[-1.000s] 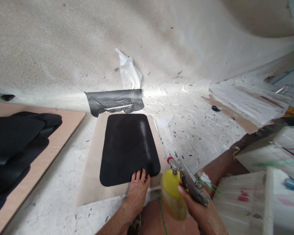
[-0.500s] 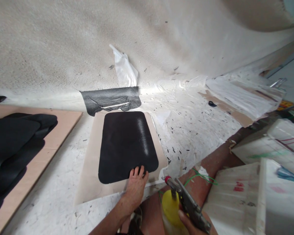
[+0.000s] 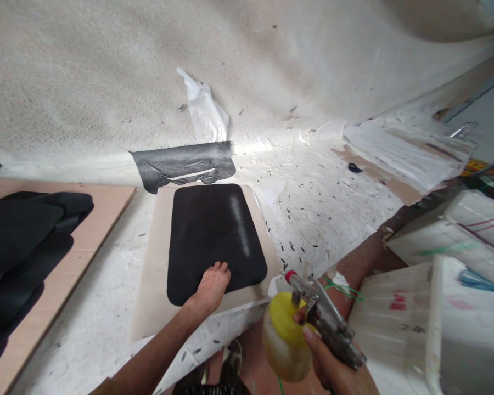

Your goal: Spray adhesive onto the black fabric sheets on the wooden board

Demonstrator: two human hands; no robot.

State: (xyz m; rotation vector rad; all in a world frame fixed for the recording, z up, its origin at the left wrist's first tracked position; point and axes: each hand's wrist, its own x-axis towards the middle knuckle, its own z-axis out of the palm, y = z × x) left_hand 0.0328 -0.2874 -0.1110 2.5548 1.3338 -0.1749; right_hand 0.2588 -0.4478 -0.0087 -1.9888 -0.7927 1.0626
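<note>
The black sheet (image 3: 216,236) is being held down on the pale board (image 3: 150,307) by the left hand (image 3: 212,284). The hand is resting on the sheet's near edge with the fingers bent downward. Whether that edge is being pinched or only pressed cannot be told. Most of the sheet is lying beyond the fingertips, flat on the board, with a dull sheen showing along its right side.

The spray gun (image 3: 327,318) is being gripped by the right hand (image 3: 327,362), whose fingers are closed fully round the handle, and one finger is being kept at the front near the trigger. The yellow-lidded cup (image 3: 283,337) is hanging just to the left of that grip, and the red-tipped nozzle (image 3: 290,276) is being pointed up and away from it, toward the sheet's near right corner. A green cord (image 3: 340,289) is trailing just beyond the gun.

Judging by this, a spraying step is being prepared rather than carried out, since no mist is being seen at the nozzle. A pass over the sheet would call for the nozzle to be brought over it. The left hand would need to be kept out of the spray while the sheet is being steadied.

A pile of black pieces (image 3: 24,230) is lying well to the left of the left hand, and white foam boxes (image 3: 436,307) are standing to the right of the gun.
</note>
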